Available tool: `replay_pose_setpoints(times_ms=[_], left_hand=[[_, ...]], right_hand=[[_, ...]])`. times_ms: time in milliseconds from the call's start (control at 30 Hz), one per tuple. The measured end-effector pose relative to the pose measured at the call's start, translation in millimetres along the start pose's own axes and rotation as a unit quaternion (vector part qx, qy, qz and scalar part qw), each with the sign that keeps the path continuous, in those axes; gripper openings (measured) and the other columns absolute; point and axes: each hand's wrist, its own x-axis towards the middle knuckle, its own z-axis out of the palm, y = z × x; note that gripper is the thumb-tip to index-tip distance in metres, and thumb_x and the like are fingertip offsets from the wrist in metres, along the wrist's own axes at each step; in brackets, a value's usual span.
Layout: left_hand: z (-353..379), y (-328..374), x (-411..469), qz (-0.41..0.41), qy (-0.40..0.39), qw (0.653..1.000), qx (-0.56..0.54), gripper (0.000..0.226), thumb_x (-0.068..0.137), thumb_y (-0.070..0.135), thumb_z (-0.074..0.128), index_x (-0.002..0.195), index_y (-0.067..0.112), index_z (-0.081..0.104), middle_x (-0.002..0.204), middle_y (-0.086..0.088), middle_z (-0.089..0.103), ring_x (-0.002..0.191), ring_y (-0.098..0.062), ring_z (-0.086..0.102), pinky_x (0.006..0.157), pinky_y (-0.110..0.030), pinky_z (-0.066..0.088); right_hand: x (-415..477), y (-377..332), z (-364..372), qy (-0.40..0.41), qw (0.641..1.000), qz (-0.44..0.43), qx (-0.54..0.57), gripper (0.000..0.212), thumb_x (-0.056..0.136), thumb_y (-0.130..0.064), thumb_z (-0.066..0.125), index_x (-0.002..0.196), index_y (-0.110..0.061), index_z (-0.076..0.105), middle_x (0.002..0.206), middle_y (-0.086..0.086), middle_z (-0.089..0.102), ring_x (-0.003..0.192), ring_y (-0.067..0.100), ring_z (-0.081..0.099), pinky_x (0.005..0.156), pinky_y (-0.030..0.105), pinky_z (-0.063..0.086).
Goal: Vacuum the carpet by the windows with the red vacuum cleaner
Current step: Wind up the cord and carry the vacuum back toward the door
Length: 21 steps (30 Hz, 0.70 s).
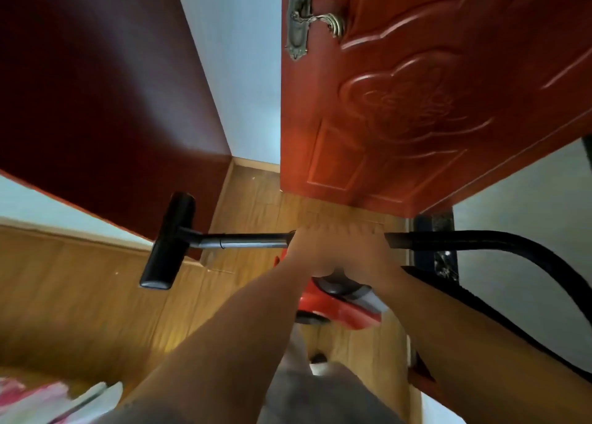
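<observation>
At the doorway, above the wooden floor [80, 295] near its right edge, the red vacuum cleaner [339, 306] sits just under the person's hands. I cannot tell whether its canister rests on the boards or hangs clear of them. The left hand [307, 250] closes round the top of the metal wand [250, 240], and the right hand [362, 250], touching it, wraps the stiff end of the black hose [480, 239]. The fingers are blurred, but both look clenched on the tube.

The wand runs level to the left and ends in the black floor head [168, 241], held off the floor just beside a dark red panel [96, 87]. The red door [416, 103] stands open ahead. No carpet or window is in view.

The wand is probably stiff and light. The canister is likely where the weight is, so it wants a hand on its own top grip if carried. The hose is limp and loops low to the right, so it may snag on the door's bottom corner. The long head could knock the panel in a turn.
</observation>
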Motion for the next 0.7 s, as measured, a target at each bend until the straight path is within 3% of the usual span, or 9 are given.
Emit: replay_pose_setpoints(times_ms=[233,400,567,700], left_hand=[[19,-33,95,0.047,0.001,0.999,0.024,0.036,0.082,0.030,0.051,0.114,0.013,0.052,0.109,-0.006,0.064,0.098,-0.026,0.061,0.084,-0.040,0.046],[49,-55,153,0.038,0.011,0.999,0.022,0.035,0.084,0.030,0.050,0.115,0.013,0.051,0.112,-0.006,0.063,0.102,-0.026,0.060,0.085,-0.039,0.044],[112,-84,215,-0.002,0.008,1.000,0.012,0.037,0.082,0.031,0.053,0.115,0.015,0.052,0.114,-0.005,0.063,0.104,-0.026,0.060,0.087,-0.039,0.042],[174,-111,260,-0.024,0.008,1.000,0.013,0.037,0.081,0.031,0.056,0.115,0.015,0.052,0.113,-0.004,0.063,0.106,-0.025,0.060,0.089,-0.038,0.042]], right_hand=[[84,30,18,-0.020,0.998,0.025,0.058,0.048,0.084,-0.031,0.060,0.127,-0.016,0.043,0.124,0.007,0.052,0.114,0.029,0.052,0.098,0.045,0.038],[148,44,54,0.002,0.999,0.032,0.031,0.046,0.060,-0.024,0.078,0.101,-0.012,0.062,0.092,0.009,0.064,0.082,0.032,0.063,0.076,0.043,0.048],[228,48,113,0.022,0.999,0.002,0.046,0.038,0.069,-0.022,0.070,0.105,-0.015,0.058,0.100,0.008,0.064,0.092,0.033,0.061,0.079,0.043,0.044],[289,39,166,0.037,0.998,-0.011,0.040,0.036,0.062,-0.021,0.074,0.095,-0.013,0.060,0.090,0.011,0.065,0.081,0.034,0.062,0.074,0.044,0.046]])
